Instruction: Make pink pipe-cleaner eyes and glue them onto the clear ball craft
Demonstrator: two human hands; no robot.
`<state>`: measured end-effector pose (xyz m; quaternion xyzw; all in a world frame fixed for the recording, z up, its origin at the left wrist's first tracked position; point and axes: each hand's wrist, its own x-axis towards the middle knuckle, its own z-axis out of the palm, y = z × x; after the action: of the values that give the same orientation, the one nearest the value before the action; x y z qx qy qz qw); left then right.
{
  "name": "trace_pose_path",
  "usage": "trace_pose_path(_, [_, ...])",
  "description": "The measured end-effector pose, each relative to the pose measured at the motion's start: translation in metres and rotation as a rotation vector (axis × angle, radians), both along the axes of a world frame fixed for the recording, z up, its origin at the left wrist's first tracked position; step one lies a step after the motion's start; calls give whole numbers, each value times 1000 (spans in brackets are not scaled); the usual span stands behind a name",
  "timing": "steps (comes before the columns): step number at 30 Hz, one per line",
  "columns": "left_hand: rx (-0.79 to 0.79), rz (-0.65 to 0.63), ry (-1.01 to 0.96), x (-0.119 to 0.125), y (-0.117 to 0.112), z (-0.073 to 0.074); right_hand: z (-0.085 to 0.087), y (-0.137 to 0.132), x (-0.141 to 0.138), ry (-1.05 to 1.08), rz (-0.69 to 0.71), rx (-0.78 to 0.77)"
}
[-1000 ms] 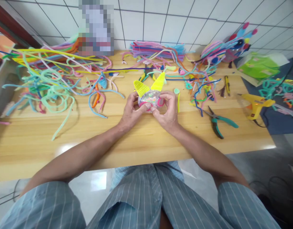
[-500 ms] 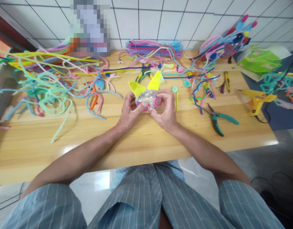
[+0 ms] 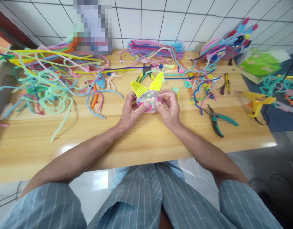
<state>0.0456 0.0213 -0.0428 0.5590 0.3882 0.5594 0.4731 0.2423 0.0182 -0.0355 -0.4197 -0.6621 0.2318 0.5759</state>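
Between my hands is a round, clear, shiny ornament with two yellow pipe-cleaner ears standing up from its far side. My left hand grips its left edge, thumb on the near face. From the right, my right hand clasps it, the thumb pressing the front. Pink pieces show on the ornament beside both thumbs. Its underside and the fingers behind it are hidden. Just beyond the ears lie pliers with yellow-and-green handles, partly covered.
Tangled pipe cleaners spread over the left of the wooden table. A pipe-cleaner bundle lies at the back. On the right are teal-handled pliers, a yellow glue gun, a yellow cutter and a green packet.
My right thumb has shifted right across the ornament's front, and the right hand has turned slightly. The left hand keeps its hold. The whole view has shifted a little.
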Motion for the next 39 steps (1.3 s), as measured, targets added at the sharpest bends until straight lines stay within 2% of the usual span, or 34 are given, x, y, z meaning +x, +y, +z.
trace_pose_path(15, [-9, -1, -13, -1, 0, 0, 1, -3, -2, 0, 29, 48])
trace_pose_path(29, [0, -12, 9, -2, 0, 1, -2, -5, -7, -77, -12, 75])
trace_pose_path(39, [2, -29, -5, -1, -2, 6, 0, -6, -8, -63, -14, 61])
